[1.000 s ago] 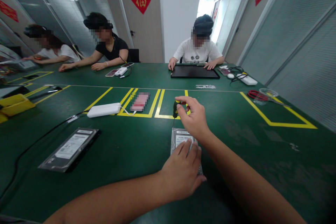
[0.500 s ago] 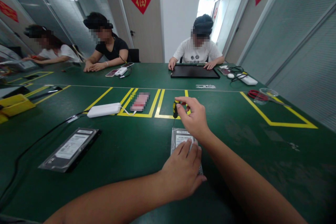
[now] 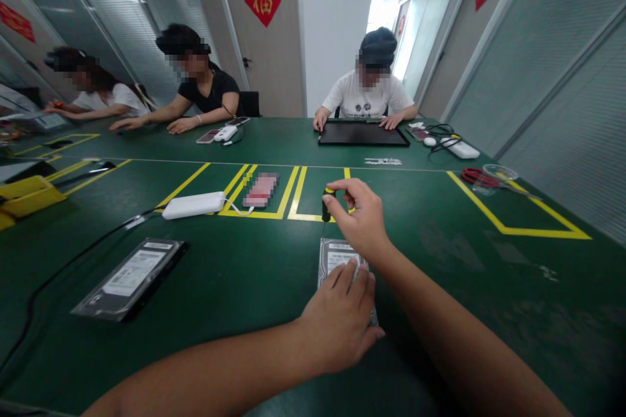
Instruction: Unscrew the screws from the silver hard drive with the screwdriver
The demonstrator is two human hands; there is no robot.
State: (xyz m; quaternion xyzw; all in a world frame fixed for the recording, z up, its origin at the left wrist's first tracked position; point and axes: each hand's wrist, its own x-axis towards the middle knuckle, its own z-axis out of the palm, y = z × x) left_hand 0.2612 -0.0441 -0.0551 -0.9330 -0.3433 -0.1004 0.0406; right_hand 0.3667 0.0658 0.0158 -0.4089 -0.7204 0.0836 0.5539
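Observation:
A hard drive [image 3: 327,267] with a white label lies on the green table in front of me. My left hand [image 3: 342,319] holds it down, fingers across its top and thumb by its near right edge, covering much of it. In my right hand [image 3: 360,212] is a small black and yellow screwdriver [image 3: 327,207], gripped by the handle between thumb and fingers. The screwdriver stands nearly upright, its thin shaft pointing down at the drive's far left corner. Whether the tip sits in a screw is too small to tell. To the left lies a second hard drive [image 3: 132,277] in a clear bag.
Beyond the drives are a white power bank [image 3: 194,205] and a phone [image 3: 261,190]. A black cable [image 3: 73,260] runs along the left. Red-handled scissors [image 3: 476,176] and a clear plastic lid [image 3: 499,172] lie right. Across the table, a co-worker handles a black panel [image 3: 364,133].
The screwdriver's handle has turned between my right fingers, showing less yellow. My left hand has stayed put. Across the table, the co-worker in black has stretched one arm out to the left.

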